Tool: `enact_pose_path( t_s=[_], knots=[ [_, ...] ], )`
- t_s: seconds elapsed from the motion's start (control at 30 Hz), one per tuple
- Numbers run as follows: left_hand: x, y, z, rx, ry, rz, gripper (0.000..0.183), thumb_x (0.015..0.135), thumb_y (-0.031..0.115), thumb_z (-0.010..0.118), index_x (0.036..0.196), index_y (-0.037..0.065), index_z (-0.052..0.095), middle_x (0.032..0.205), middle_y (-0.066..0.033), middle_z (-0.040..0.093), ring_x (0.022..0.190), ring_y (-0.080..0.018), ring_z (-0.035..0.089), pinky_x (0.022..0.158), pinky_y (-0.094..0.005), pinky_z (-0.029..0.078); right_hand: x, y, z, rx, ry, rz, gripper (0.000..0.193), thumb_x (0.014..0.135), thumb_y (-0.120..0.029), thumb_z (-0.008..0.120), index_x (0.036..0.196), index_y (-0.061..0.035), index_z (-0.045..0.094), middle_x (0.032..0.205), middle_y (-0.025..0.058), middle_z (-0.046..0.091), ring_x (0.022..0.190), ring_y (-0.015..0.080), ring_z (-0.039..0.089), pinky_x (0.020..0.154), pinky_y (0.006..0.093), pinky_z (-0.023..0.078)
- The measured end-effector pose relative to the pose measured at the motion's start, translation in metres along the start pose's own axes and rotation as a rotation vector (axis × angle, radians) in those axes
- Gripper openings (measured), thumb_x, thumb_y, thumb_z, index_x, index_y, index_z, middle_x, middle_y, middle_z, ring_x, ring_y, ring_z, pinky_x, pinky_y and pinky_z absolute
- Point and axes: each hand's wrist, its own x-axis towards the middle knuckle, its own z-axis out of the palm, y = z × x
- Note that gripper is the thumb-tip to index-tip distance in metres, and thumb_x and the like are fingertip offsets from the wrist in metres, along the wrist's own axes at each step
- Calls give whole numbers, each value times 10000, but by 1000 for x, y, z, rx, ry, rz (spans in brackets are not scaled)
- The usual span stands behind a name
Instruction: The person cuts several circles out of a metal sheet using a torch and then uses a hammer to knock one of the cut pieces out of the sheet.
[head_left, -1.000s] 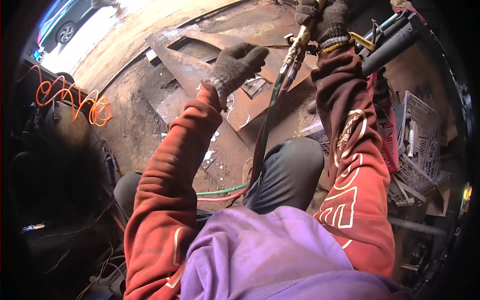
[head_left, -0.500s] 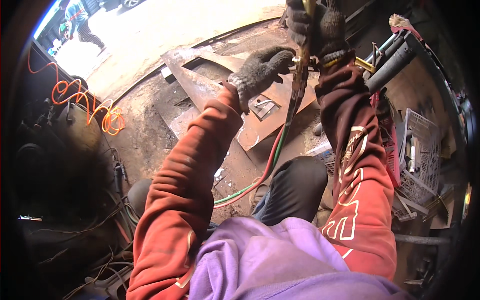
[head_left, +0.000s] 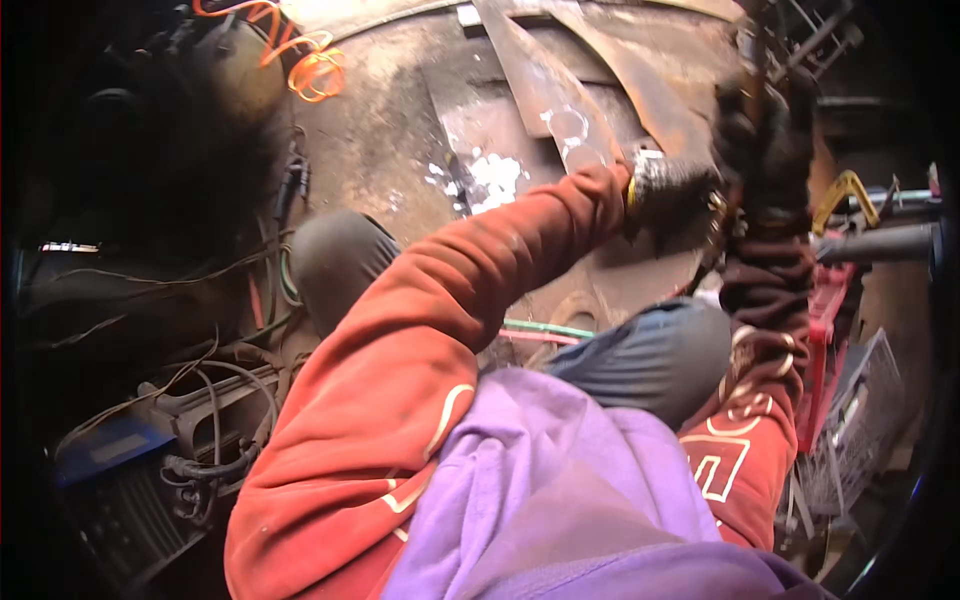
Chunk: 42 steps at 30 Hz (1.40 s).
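Note:
My right hand (head_left: 765, 135), in a dark work glove, grips a cutting torch (head_left: 757, 45) at the upper right, held upright. Most of the torch is lost in shadow and blur. In a grey knit glove, my left hand (head_left: 680, 200) has its fingers curled at the torch's lower end, by the brass valve (head_left: 716, 208); the exact finger contact is blurred. Green hose (head_left: 545, 327) and red hose (head_left: 535, 337) run over my lap beside my bent knee. Rusty steel plates (head_left: 640, 75) with cut-outs lie on the ground beyond my left hand.
At right are a grey pipe (head_left: 885, 243), a yellow clamp-like frame (head_left: 843, 200), a red crate (head_left: 826, 340) and a pale mesh crate (head_left: 865, 410). An orange coiled hose (head_left: 317, 70) lies far left. Near left sits a blue-topped machine (head_left: 115, 450) with cables.
The view has swung right and downward. Both hands now sit further right in it, still together at the torch, and the left glove's fingers look more curled around the valve end.

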Motion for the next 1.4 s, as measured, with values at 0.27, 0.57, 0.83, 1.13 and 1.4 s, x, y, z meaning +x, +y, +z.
enact_pose_path(
  t_s=[0.27,0.57,0.83,1.13,1.4],
  knots=[
    [-3,1,-84,-385,578,271,363,973,372,586,916,17,635,757,-50,650,622,-127,585,577,-283,482,25,50,16,-68,207,-9,567,904,-574,542,1117,-52,605,768,28,613,566,175,549,519,330,466],
    [2,79,-27,283,680,358,506,943,462,576,1078,-25,602,775,-152,639,743,-307,658,733,-416,529,34,40,31,-252,318,-42,528,950,-544,506,1104,-49,608,729,5,571,563,136,534,525,298,471],
    [65,104,-67,-39,299,552,540,942,544,528,1154,49,570,901,-138,611,692,-256,623,616,-397,557,-28,79,-15,-1237,127,-291,405,994,-419,501,1119,-50,609,780,-3,592,669,126,575,620,289,493],
    [48,19,-88,207,537,520,456,954,441,498,1217,72,553,988,-155,622,756,-269,636,660,-402,549,-82,137,-35,-2161,-21,-574,435,737,-86,703,1140,22,578,971,209,631,837,399,637,708,497,522],
    [18,6,-104,313,695,449,361,973,341,458,1202,86,570,1049,-167,637,827,-272,650,718,-401,539,-73,139,-5,-1806,134,4,261,922,-292,534,918,-41,602,756,138,585,707,322,609,612,432,452]
  ],
)
